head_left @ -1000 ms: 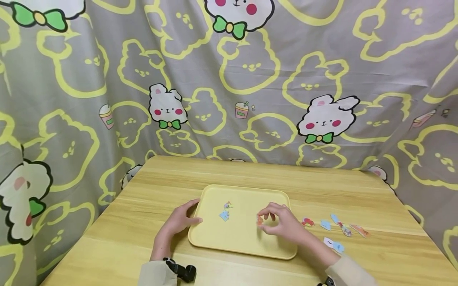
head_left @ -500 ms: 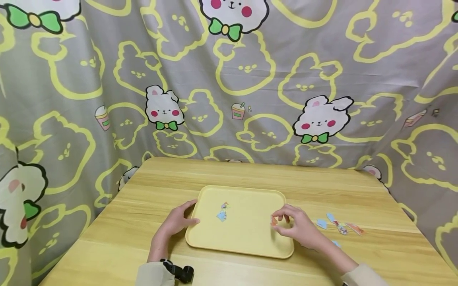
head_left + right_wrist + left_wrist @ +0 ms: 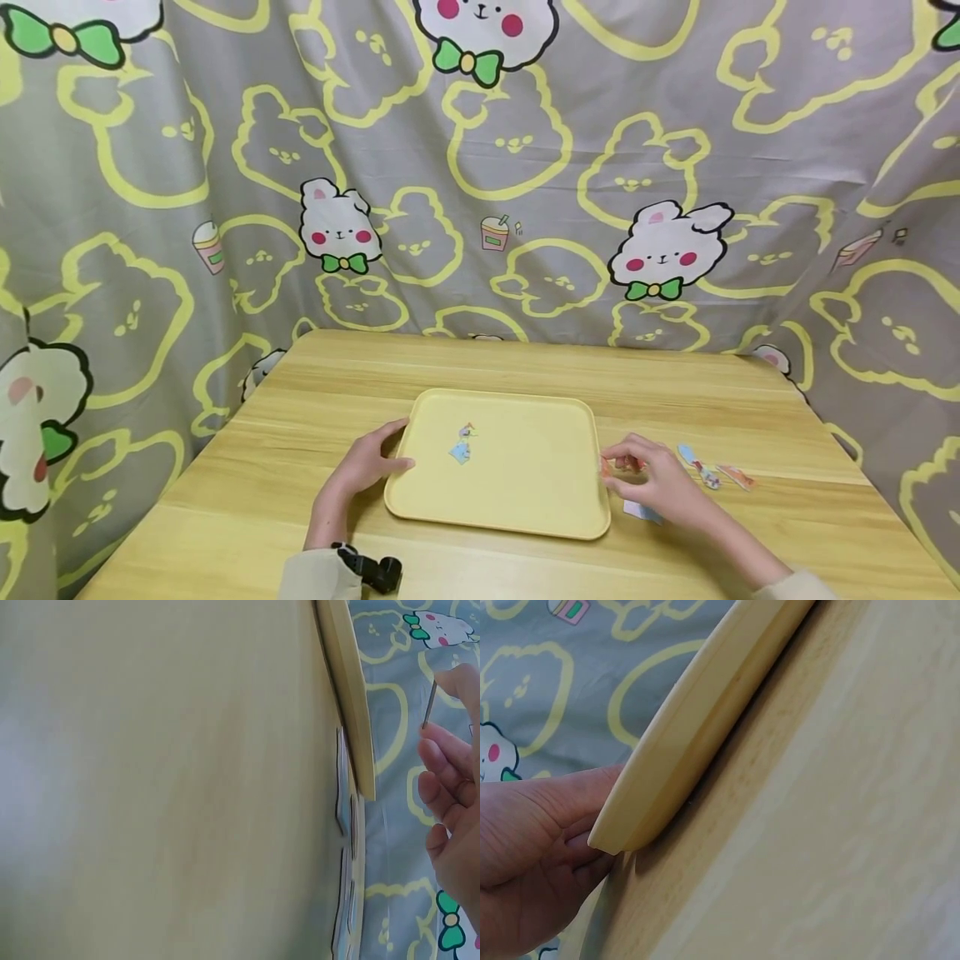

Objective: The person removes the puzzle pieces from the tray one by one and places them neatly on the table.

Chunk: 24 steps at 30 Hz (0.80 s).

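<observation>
A pale yellow tray (image 3: 525, 475) lies on the wooden table. My left hand (image 3: 363, 465) grips its left edge, the thumb over the rim; the left wrist view shows the other fingers curled at the tray's side (image 3: 667, 757). Between thumb and fingertip my right hand (image 3: 663, 487) pinches a small orange puzzle piece (image 3: 605, 468), seen edge-on as a thin flat piece (image 3: 430, 703) in the right wrist view. This hand is at the tray's right rim, over the loose pieces. Two small pieces, a blue one (image 3: 461, 452) and a multicoloured one (image 3: 467, 431), lie close together on the tray's left half.
Right of the tray lie loose puzzle pieces: a blue one (image 3: 686, 453), a patterned one (image 3: 707, 476), an orange one (image 3: 736, 477) and a whitish-blue one (image 3: 642, 512) partly under my right hand. A patterned curtain (image 3: 525, 275) hangs behind the table (image 3: 450, 354).
My right hand has moved right with the orange puzzle piece, from over the tray to its right rim. My left hand stays at the tray's edge. The head view has shifted slightly.
</observation>
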Each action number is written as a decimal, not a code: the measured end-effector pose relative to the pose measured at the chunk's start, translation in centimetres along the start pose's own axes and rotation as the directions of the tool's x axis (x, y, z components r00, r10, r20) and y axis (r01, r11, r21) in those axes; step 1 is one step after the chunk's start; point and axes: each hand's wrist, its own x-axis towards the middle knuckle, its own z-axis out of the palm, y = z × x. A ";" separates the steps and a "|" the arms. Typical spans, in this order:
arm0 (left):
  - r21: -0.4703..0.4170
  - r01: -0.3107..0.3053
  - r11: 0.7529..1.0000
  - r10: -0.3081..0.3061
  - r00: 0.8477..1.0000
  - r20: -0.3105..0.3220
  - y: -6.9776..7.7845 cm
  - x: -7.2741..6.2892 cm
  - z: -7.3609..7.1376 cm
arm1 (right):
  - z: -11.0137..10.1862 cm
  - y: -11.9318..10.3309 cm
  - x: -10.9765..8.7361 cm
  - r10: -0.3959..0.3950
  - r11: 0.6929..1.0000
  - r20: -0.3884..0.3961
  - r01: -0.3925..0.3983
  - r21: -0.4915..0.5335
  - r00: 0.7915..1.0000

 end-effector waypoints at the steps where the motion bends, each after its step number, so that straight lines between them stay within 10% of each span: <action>1: 0.000 -0.003 1.000 0.003 1.000 0.001 0.0 0.0 0.0 | -0.1 0.0 -0.1 0.005 1.000 0.001 -0.005 -0.003 1.000; 24: -0.003 0.003 1.000 -0.003 1.000 0.015 0.2 0.0 0.0 | -3.9 1.8 -4.0 0.083 0.991 -0.052 -0.088 -0.099 0.995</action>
